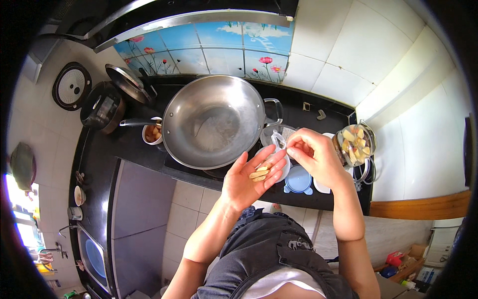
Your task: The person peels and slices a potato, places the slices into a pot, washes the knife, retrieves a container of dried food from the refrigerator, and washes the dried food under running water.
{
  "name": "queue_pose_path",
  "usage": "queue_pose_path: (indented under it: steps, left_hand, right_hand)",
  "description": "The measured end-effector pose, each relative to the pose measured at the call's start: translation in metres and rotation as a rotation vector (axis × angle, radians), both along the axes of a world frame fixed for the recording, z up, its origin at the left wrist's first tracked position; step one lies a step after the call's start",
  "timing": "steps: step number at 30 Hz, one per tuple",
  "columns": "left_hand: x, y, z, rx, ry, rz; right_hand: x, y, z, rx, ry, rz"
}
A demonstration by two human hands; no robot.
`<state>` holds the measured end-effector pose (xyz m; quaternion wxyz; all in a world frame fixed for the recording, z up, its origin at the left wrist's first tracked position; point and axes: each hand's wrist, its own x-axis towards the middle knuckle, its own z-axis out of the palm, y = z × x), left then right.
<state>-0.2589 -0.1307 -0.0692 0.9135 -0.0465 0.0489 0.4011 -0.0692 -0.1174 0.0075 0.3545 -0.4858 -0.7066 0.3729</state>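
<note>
My left hand [244, 183] is held palm up with its fingers spread, in front of the wok. Several pale, thin slices [260, 173], perhaps ginger or dried root, lie on its palm and fingers. My right hand [317, 155] hovers just to the right, its thumb and fingers pinched together near the left fingertips. A clear plastic bag [277, 139] shows by those fingertips; whether they hold it cannot be told. The large steel wok [216, 123] stands behind the left hand with a wet-looking bottom. Beneath the hands is a white bowl [285, 170], partly hidden.
Right of the hands stands a glass pot [353, 145] holding pale chunks. A blue lid [298, 178] lies near the counter edge. A white cup [151, 133] of pieces sits under the wok's long handle [140, 122]. A rice cooker [102, 106] and pan lid [129, 82] stand left.
</note>
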Motion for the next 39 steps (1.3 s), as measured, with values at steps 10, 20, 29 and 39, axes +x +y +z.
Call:
queue_pose_path:
  steps: [10, 20, 29, 39]
  left_hand:
    - [-0.028, -0.015, -0.041, -0.1, 0.18, 0.14]
    - [-0.027, -0.013, -0.053, -0.129, 0.24, 0.146]
    - [-0.027, -0.01, -0.053, -0.154, 0.276, 0.157]
    - [-0.026, -0.011, -0.053, -0.143, 0.288, 0.171]
  right_hand:
    - [-0.027, 0.022, -0.092, 0.116, -0.666, 0.317]
    - [-0.039, 0.03, -0.123, 0.219, -0.922, 0.307]
    - [-0.037, 0.031, -0.13, 0.207, -0.854, 0.322]
    - [-0.011, 0.03, -0.075, -0.006, -0.485, 0.183]
